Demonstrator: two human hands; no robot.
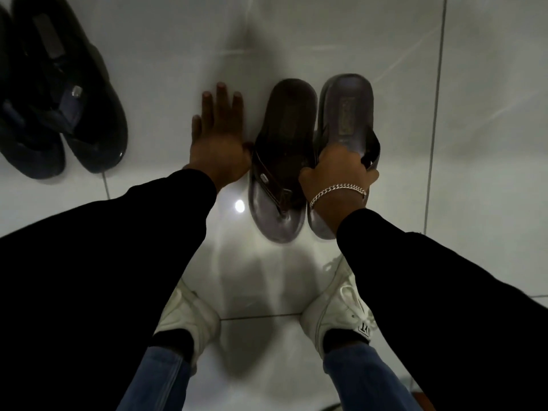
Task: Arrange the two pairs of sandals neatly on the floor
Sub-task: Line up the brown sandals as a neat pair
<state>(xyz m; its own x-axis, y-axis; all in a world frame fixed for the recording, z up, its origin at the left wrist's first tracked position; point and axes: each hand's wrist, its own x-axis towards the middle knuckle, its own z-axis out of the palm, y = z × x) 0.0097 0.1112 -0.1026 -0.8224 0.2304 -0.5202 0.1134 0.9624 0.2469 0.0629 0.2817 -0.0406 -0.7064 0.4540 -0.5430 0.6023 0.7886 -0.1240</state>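
Two brown thong sandals lie side by side on the white tiled floor, toes toward me. The left brown sandal rests flat. My right hand, wearing a silver chain bracelet, grips the strap of the right brown sandal, which touches its mate. My left hand is spread flat, fingers apart, just left of the left brown sandal, its thumb side against the sandal's edge. A pair of black sandals lies at the far left, close together and angled.
My two white sneakers stand on the floor below the brown pair. Tile joints run across the glossy floor, with a bright light reflection beside the left brown sandal.
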